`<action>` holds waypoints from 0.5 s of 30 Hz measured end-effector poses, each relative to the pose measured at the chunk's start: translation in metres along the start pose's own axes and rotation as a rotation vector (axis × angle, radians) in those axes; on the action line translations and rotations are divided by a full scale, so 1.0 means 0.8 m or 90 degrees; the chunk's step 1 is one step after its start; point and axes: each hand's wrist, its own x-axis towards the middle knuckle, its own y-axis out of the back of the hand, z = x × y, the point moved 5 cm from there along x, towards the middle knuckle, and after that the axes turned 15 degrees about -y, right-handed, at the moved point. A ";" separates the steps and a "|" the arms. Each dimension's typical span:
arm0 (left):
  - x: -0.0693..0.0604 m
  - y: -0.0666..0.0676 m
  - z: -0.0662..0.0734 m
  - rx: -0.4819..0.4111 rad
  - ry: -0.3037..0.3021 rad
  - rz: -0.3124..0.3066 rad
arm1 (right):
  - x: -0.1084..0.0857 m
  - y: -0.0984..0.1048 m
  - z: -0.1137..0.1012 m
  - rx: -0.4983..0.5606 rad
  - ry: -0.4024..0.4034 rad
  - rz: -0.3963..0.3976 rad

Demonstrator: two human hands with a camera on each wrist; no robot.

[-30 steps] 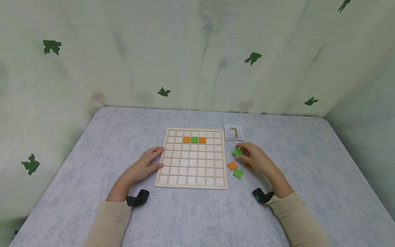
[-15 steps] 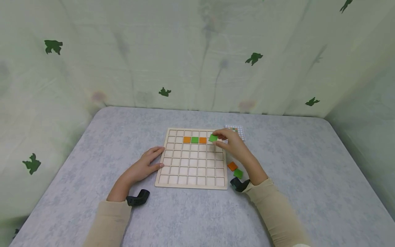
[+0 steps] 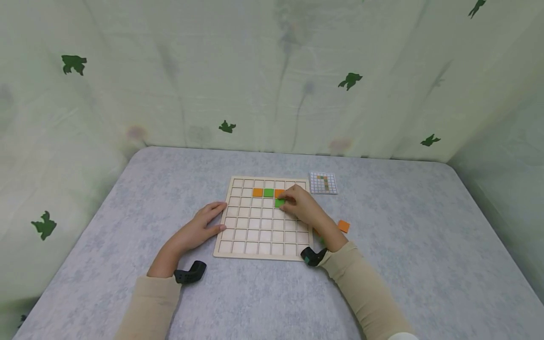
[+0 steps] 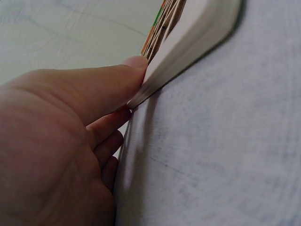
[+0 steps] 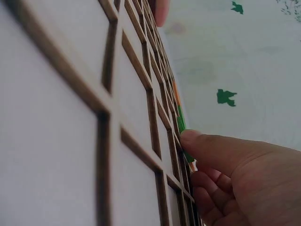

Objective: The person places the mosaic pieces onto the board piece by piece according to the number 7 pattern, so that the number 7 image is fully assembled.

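A wooden grid board [image 3: 259, 234] lies on the table, with an orange tile [image 3: 257, 192], a green tile [image 3: 268, 192] and a second orange tile [image 3: 278, 192] side by side in one row. My right hand [image 3: 302, 206] pinches another green tile [image 3: 278, 203] at the cell just below that second orange one. In the right wrist view the thumb of the right hand [image 5: 244, 174] touches the green tile [image 5: 182, 124]. My left hand [image 3: 193, 231] rests at the board's left edge, thumb and fingertips touching it; the left wrist view shows the left hand [image 4: 61, 136] there too.
A small printed grid card [image 3: 323, 183] lies beyond the board's upper right corner. A loose orange tile [image 3: 344, 226] is right of my right forearm, and other tiles are partly hidden under that wrist. A pale curtain [image 3: 263, 71] with green shapes hangs behind the table.
My right hand has carried the green tile from the right of the board, over its upper right part, to below the second orange tile. The left hand has stayed at the edge.
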 end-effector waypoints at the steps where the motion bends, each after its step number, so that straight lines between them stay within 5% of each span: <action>1: 0.000 0.000 0.000 0.001 0.000 0.000 | 0.000 -0.001 0.000 0.000 -0.003 -0.005; 9: 0.001 -0.001 -0.002 -0.005 0.000 -0.001 | -0.002 -0.003 0.001 0.024 -0.037 -0.034; 15: 0.001 0.000 -0.002 -0.004 0.001 -0.001 | -0.010 0.012 -0.007 0.036 -0.012 -0.027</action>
